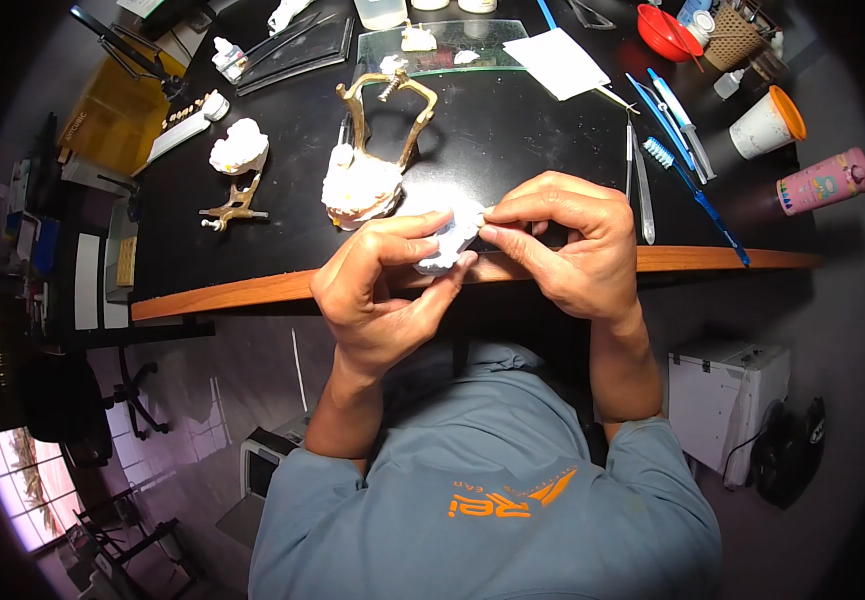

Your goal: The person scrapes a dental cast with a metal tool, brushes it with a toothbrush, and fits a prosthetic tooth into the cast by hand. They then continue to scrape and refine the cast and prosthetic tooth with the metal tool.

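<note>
A pale dental plaster model (445, 247) is in my left hand (381, 278), fingers on top and thumb below, near the table's front edge. My right hand (581, 240) pinches at the model's right side; a tiny whitish piece seems to sit between thumb and forefinger, too small to name. Strong glare washes out the model's far part. Just beyond my left hand stands a brass articulator (393, 120) with a plaster cast (361, 192) mounted on it. Farther left lies another articulator part (238, 200) with a plaster cast (240, 147).
A glass slab (443, 50) with small casts lies at the back, beside white paper (557, 62). On the right are a blue toothbrush (698, 195), metal tool (643, 190), white cup (761, 128) and pink can (825, 182). The wooden table edge (223, 292) runs below my hands.
</note>
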### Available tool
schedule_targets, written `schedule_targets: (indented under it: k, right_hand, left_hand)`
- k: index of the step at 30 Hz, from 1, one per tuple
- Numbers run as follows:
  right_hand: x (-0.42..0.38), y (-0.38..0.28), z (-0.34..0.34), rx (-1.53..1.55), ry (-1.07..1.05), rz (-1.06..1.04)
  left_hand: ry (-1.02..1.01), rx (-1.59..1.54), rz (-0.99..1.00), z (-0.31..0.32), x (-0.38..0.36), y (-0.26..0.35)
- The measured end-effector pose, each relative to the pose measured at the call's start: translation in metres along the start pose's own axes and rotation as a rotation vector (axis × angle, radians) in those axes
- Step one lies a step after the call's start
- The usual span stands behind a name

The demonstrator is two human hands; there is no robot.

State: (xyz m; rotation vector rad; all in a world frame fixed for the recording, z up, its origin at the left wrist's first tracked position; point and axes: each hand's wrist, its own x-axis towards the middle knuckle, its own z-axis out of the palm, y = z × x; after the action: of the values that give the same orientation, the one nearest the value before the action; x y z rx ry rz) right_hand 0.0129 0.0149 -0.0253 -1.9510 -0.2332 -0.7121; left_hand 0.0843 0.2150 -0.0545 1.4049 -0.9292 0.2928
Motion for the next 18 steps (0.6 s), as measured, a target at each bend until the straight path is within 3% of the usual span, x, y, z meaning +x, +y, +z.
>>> schedule_targets:
  k: [12,18]
  right_hand:
    - [0.0009,-0.0033,0.0005,-0.024,-0.020,0.004]
    - [0.0008,-0.0037,0.0017,-0.046,-0.008,0.012]
  left_hand:
    - [-0.076,-0.028,-0.143,-0.0059,0.0008,0.0065]
    - [-0.074,-0.010,-0.103,-0.0059,0.0004,0.0041]
